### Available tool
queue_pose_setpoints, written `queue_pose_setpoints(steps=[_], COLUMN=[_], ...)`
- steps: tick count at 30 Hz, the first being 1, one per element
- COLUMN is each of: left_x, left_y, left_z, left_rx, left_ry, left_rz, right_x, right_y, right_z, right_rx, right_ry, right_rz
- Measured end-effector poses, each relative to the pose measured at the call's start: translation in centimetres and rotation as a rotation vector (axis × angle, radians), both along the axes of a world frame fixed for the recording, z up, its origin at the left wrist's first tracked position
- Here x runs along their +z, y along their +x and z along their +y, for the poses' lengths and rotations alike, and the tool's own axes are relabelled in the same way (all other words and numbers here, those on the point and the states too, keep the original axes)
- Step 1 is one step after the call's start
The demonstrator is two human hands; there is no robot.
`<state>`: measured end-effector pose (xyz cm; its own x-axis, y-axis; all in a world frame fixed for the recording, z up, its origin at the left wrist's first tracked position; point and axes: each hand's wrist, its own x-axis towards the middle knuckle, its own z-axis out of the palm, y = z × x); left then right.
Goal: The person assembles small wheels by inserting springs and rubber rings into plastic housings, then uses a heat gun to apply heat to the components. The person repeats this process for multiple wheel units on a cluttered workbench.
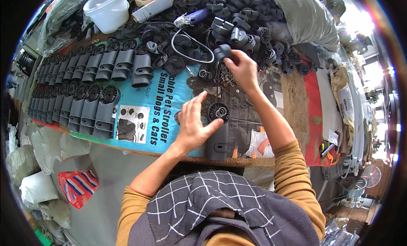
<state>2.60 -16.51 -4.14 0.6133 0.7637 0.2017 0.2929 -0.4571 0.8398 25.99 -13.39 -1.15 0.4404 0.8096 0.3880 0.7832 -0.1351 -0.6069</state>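
Observation:
My right hand [243,72] pinches a small dark grey plastic cap [222,52] above the front of the parts pile. My left hand [193,125] is open, its fingers stretched and thumb apart, beside a grey plastic housing [218,140] at the table's near edge. The thumb is close to that housing; whether it touches I cannot tell. A metal coil spring [220,112] sits on the housing's round, slotted black end. More loose springs [205,74] and a scatter of small metal hardware [228,76] lie just below my right hand.
Rows of similar grey housings [106,112] stand on a blue printed sheet [169,97] at left. Behind are heaped black plastic parts [250,17], a white bucket [107,13], a spray can [153,8] and a curved cable [193,36]. Cutting tools [327,150] lie at right.

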Motion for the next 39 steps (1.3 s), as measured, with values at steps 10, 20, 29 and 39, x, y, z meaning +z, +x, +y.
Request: queue_pose_setpoints(steps=[10,20,29,39], left_x=[4.4,3.9,-0.7,-0.6], left_y=[2.5,-0.6,0.2,0.1], left_z=[0.0,1.6,0.9,1.4], left_rx=[-0.137,-0.194,-0.245,-0.236], left_ry=[-0.803,-0.216,0.025,-0.080], left_rz=[-0.687,0.042,0.342,0.252], right_x=[4.7,1.0,1.8,1.7], right_y=[-7.5,-4.6,-4.5,-5.8], right_z=[-12.9,-16.6,-14.9,-11.9], right_rx=[0.263,-0.009,0.178,0.375], right_ry=[0.167,-0.084,0.042,-0.231], right_rz=[1.107,0.504,0.373,-0.026])
